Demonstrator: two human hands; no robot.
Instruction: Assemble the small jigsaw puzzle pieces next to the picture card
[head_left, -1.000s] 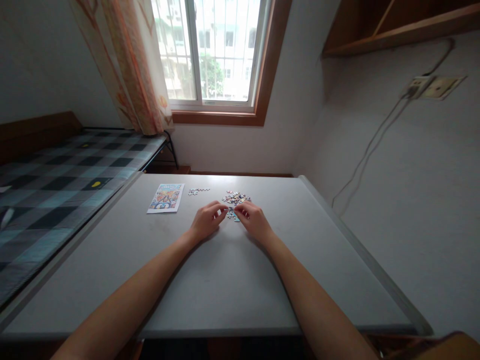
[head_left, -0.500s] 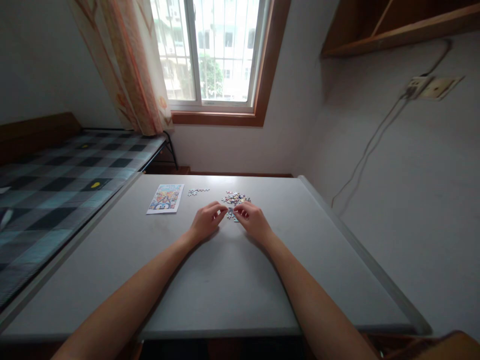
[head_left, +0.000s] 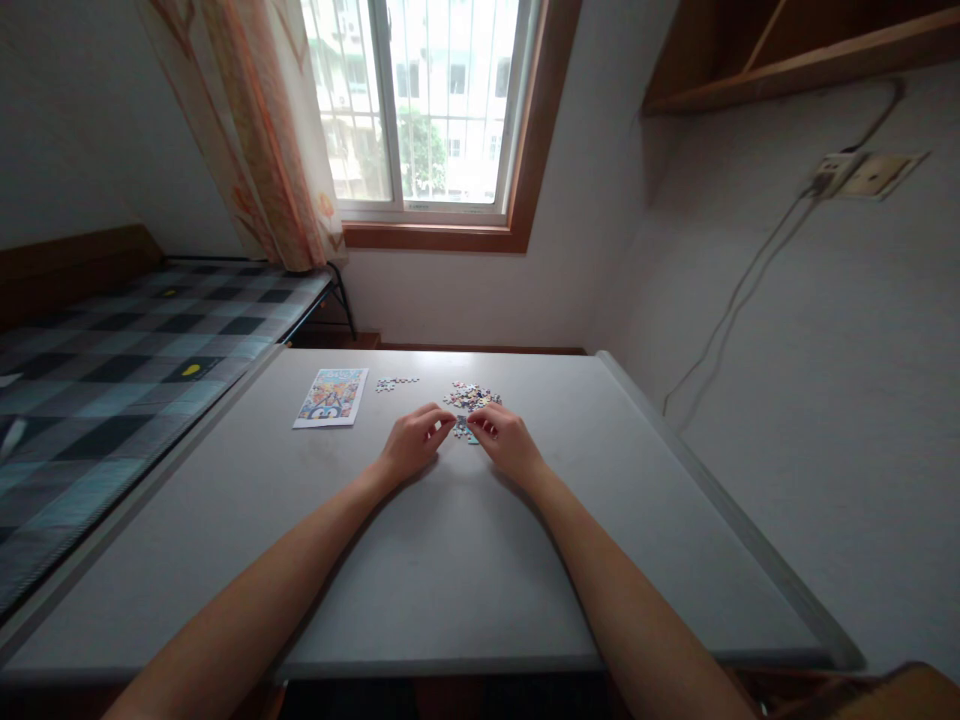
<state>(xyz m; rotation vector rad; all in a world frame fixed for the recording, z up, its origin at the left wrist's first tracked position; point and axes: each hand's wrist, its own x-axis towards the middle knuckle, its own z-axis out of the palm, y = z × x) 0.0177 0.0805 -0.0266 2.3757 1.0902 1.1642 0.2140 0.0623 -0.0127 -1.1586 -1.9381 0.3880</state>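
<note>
My left hand (head_left: 415, 440) and my right hand (head_left: 505, 436) meet at the middle of the table, their fingertips pinched on small jigsaw puzzle pieces (head_left: 462, 421) between them. Just below the fingertips lie a few more loose pieces (head_left: 472, 437), pale and bluish. Right behind the hands is a heap of mixed-colour puzzle pieces (head_left: 472, 396). A small joined cluster of pieces (head_left: 386, 384) with a thin row beside it lies farther left. Left of that, flat on the table, is a printed picture sheet (head_left: 331, 398) in blue and orange.
The light grey table (head_left: 420, 580) has a raised rim (head_left: 720, 500) on the right. A bed with a checked cover (head_left: 150, 340) stands along the left side. Behind are a curtain (head_left: 255, 130) and a barred window (head_left: 442, 110). A cable (head_left: 727, 315) hangs from a wall socket (head_left: 836, 172).
</note>
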